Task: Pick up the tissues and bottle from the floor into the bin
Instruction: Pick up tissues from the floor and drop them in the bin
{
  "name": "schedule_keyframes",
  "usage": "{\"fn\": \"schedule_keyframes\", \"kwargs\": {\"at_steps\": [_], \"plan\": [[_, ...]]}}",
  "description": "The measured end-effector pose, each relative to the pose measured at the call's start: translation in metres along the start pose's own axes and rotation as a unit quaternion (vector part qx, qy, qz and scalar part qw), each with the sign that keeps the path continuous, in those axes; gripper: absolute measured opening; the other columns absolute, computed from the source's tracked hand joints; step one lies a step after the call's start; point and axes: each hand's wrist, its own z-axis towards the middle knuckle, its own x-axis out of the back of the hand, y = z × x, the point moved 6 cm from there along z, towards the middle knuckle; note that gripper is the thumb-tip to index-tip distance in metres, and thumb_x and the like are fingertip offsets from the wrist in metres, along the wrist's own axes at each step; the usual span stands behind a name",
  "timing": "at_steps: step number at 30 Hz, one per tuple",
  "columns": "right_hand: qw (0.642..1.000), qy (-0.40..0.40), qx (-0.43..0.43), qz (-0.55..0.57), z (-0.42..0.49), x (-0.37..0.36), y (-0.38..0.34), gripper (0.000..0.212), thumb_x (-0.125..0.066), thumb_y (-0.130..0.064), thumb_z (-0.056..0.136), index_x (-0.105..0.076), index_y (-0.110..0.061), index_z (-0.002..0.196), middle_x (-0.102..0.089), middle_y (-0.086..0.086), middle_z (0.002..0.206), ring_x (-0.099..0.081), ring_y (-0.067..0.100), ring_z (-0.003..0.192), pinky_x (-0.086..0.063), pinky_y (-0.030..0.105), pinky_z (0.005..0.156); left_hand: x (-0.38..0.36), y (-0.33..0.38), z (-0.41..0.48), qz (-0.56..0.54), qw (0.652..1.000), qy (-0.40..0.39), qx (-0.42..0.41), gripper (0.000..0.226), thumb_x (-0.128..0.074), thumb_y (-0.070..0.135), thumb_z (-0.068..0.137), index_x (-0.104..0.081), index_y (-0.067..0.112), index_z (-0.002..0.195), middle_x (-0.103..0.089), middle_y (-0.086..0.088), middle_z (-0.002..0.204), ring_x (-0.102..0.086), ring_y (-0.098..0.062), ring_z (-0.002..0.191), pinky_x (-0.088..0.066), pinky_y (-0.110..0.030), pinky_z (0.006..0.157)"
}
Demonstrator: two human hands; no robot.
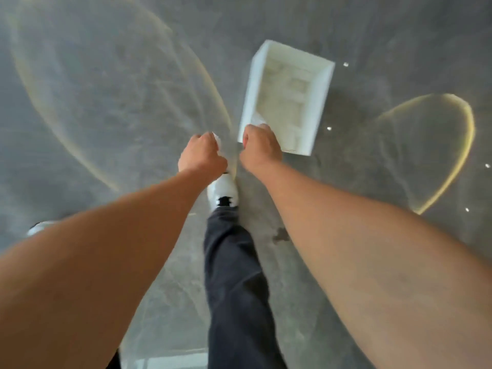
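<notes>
Grey polished stone floor (106, 89) mottled and swept with pale yellow curving lines, white rectangular plastic bin (253, 83) with cream-tinted inside, white crumpled tissue (217, 138) and another white tissue (257, 119) in bare fists, white shoe (222, 189) with black opening, dark charcoal trouser leg (237, 275).

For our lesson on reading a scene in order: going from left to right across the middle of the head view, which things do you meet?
Left hand, closed on a bit of white tissue → right hand, closed over the near edge of the bin, white tissue showing past it → white bin → yellow curved line on the floor.
</notes>
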Motion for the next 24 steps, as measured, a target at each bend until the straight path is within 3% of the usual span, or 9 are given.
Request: {"fn": "schedule_keyframes", "kwargs": {"at_steps": [3, 5, 7, 10, 14, 17, 20, 24], "plan": [[0.998, 0.032, -0.052, 0.023, 0.026, 0.042, 0.086, 0.024, -0.053, -0.001, 0.078, -0.063, -0.008, 0.098, -0.052, 0.017, 0.127, -0.054, 0.036, 0.112, -0.048, 0.034, 0.091, -0.033, 0.085, 0.034, 0.017, 0.999, 0.004, -0.035, 0.021, -0.049, 0.01, 0.067, -0.054, 0.019, 0.085, -0.059, -0.012, 0.105, -0.057, -0.034, 0.097, -0.047, -0.037, 0.081], [0.995, 0.047, -0.067, 0.052, 0.045, 0.057, 0.128, 0.023, -0.053, 0.002, 0.074, -0.065, -0.01, 0.09, -0.053, 0.015, 0.127, -0.056, 0.032, 0.111, -0.046, 0.027, 0.085, -0.05, 0.126, 0.058, 0.032, 0.998, 0.014, -0.059, 0.024, -0.049, 0.01, 0.07, -0.058, 0.016, 0.091, -0.058, -0.012, 0.108, -0.058, -0.034, 0.099, -0.048, -0.038, 0.083], [0.994, 0.05, -0.053, 0.077, 0.062, 0.059, 0.153, 0.023, -0.052, 0.004, 0.071, -0.064, -0.011, 0.084, -0.055, 0.012, 0.115, -0.055, 0.028, 0.1, -0.044, 0.024, 0.079, -0.065, 0.158, 0.079, 0.054, 0.995, 0.022, -0.086, 0.025, -0.049, 0.01, 0.072, -0.058, 0.015, 0.095, -0.056, -0.012, 0.109, -0.057, -0.033, 0.097, -0.049, -0.038, 0.08], [0.994, 0.054, -0.035, 0.093, 0.082, 0.046, 0.168, 0.027, -0.05, 0.005, 0.068, -0.063, -0.016, 0.08, -0.047, 0.001, 0.091, -0.051, 0.024, 0.081, -0.048, 0.032, 0.07, -0.082, 0.177, 0.107, 0.072, 0.992, 0.018, -0.103, 0.027, -0.05, 0.009, 0.07, -0.056, 0.017, 0.095, -0.055, -0.008, 0.11, -0.055, -0.028, 0.09, -0.046, -0.033, 0.073], [0.991, 0.034, -0.032, 0.124, 0.1, 0.018, 0.172, 0.027, -0.056, 0.0, 0.068, -0.057, -0.019, 0.087, -0.048, 0.002, 0.1, -0.057, 0.028, 0.09, -0.052, 0.04, 0.074, -0.097, 0.163, 0.132, 0.085, 0.992, 0.001, -0.095, 0.045, -0.058, 0.008, 0.071, -0.049, 0.019, 0.114, -0.05, -0.006, 0.116, -0.053, -0.026, 0.087, -0.042, -0.033, 0.068], [0.991, 0.013, -0.032, 0.126, 0.105, 0.004, 0.166, 0.035, -0.06, -0.005, 0.068, -0.055, -0.02, 0.1, -0.047, 0.004, 0.111, -0.055, 0.028, 0.093, -0.05, 0.034, 0.075, -0.088, 0.132, 0.138, 0.087, 0.994, -0.004, -0.06, 0.065, -0.065, 0.008, 0.072, -0.038, 0.023, 0.129, -0.044, -0.008, 0.124, -0.057, -0.031, 0.092, -0.049, -0.038, 0.072], [0.993, -0.034, -0.043, 0.102, 0.102, -0.003, 0.154, 0.04, -0.063, -0.012, 0.071, -0.054, -0.023, 0.108, -0.049, 0.008, 0.119, -0.053, 0.027, 0.1, -0.041, 0.027, 0.075, -0.066, 0.094, 0.135, 0.086, 0.996, -0.021, -0.031, 0.064, -0.062, 0.009, 0.074, -0.042, 0.021, 0.134, -0.044, -0.01, 0.131, -0.056, -0.03, 0.109, -0.048, -0.035, 0.084], [0.993, -0.112, -0.022, 0.029, 0.092, -0.009, 0.103, 0.049, -0.066, -0.019, 0.073, -0.051, -0.024, 0.12, -0.05, 0.011, 0.125, -0.052, 0.029, 0.109, -0.04, 0.027, 0.081, -0.011, 0.033, 0.118, 0.048, 0.999, -0.014, -0.005, 0.053, -0.06, 0.009, 0.072, -0.052, 0.019, 0.124, -0.047, -0.012, 0.127, -0.055, -0.028, 0.111, -0.045, -0.031, 0.086]]}}
